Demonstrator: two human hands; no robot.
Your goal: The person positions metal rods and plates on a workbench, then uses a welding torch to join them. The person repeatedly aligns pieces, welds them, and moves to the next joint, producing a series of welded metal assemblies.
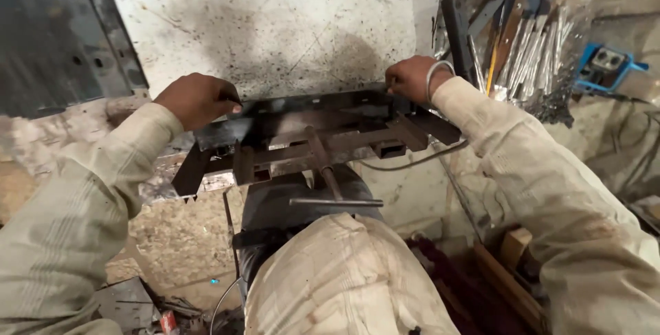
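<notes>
A dark welded metal frame [323, 132] of flat bars and square tubes lies level in front of me, held at both ends. My left hand [198, 98] grips its left end from above, fingers curled over the edge. My right hand [411, 77], with a metal bangle on the wrist, pinches the far right corner of the frame. A vise with a sliding handle bar [335, 202] sits under the frame's middle, above my knee.
A stained white wall [275, 25] stands close behind the frame. A perforated dark steel panel [55, 32] leans at left. Several metal rods and strips [529, 53] stand bundled at right, next to a blue socket box [608, 65]. Scrap and wood pieces litter the floor [509, 273].
</notes>
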